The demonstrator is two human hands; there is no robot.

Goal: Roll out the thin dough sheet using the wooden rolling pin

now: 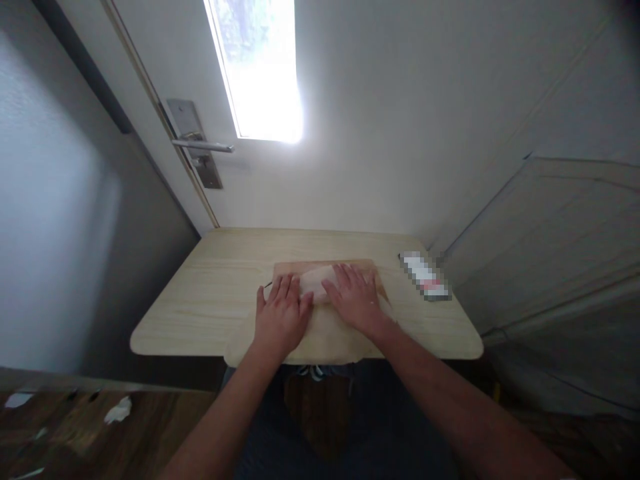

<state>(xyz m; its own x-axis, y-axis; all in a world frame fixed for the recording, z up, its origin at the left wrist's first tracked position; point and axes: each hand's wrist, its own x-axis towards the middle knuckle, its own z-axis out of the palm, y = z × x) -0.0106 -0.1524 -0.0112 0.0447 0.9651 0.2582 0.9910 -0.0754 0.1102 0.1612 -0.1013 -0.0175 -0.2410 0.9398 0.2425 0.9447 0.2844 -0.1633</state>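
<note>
The left hand (284, 305) and right hand (354, 293) are resting palm-down on the pale sheet (317, 283), fingers extending flat, thumbs standing apart from them. The sheet is lying over the brown board (325, 264), between the hands, which are hiding its sides. A dark tip (268, 285) is protruding beside the left fingers. Right of the board, a pixelated flat object (425, 275) is lying on the table (200, 307). Beyond, the door (375, 133) is showing its handle (205, 145) and bright window (265, 73). Lower left, a pale scrap (119, 410) is lying on the floor (165, 427).
</note>
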